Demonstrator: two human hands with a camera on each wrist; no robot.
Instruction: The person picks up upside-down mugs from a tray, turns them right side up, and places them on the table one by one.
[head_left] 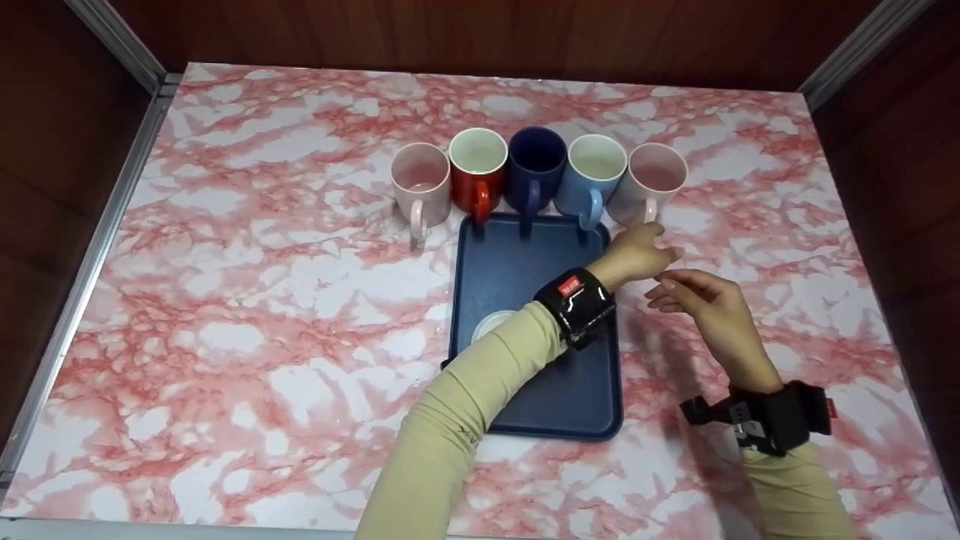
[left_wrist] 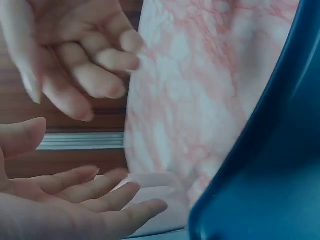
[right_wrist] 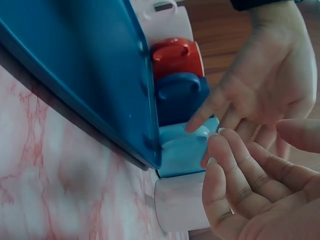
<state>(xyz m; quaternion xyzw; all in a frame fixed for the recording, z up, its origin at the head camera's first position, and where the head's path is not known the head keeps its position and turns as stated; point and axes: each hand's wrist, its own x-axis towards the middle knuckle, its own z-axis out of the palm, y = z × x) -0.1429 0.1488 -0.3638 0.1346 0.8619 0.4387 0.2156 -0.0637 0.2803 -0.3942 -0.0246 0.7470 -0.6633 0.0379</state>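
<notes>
My left hand [head_left: 637, 251] hovers in front of the right-hand pink mug [head_left: 656, 176], and its fingers hold nothing. My right hand [head_left: 712, 315] faces it from the right, fingertips close to the left hand, with nothing in it. Both palms and loosely bent fingers show in the left wrist view, where the pink mug [left_wrist: 160, 200] appears behind the left fingers. Under the left forearm lies a dark blue tray [head_left: 525, 255]; a white round piece [head_left: 491, 322] on it is partly hidden by the sleeve.
A row of mugs stands behind the tray: another pink mug [head_left: 421, 180], a red mug [head_left: 465, 187], a dark blue mug [head_left: 521, 187] and a light blue mug [head_left: 574, 191], handles toward me. The table [head_left: 247, 337] has a red-and-white marbled top, with brown panels around it.
</notes>
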